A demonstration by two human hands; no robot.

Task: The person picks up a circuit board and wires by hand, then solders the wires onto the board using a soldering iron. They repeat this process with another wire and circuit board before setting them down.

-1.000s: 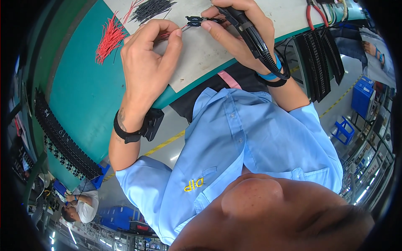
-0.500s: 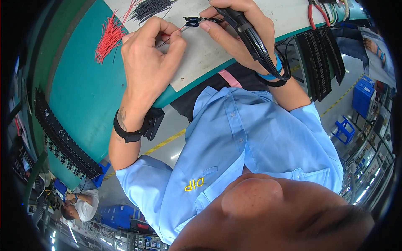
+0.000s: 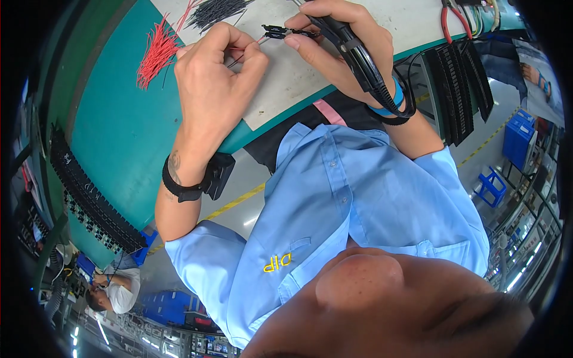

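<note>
Top centre of frame: your left hand pinching thin wire; your right hand gripping small black connector and black cable bundle over white mat.

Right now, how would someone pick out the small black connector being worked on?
Start at the pale mat on the green bench. Between the left hand and right hand hangs the small black connector, unlike the loose red wires and black wires nearby.

Teal workbench with white mat; grey floor with yellow line; blue stool, blue bins right; ceiling lights glare.
</note>
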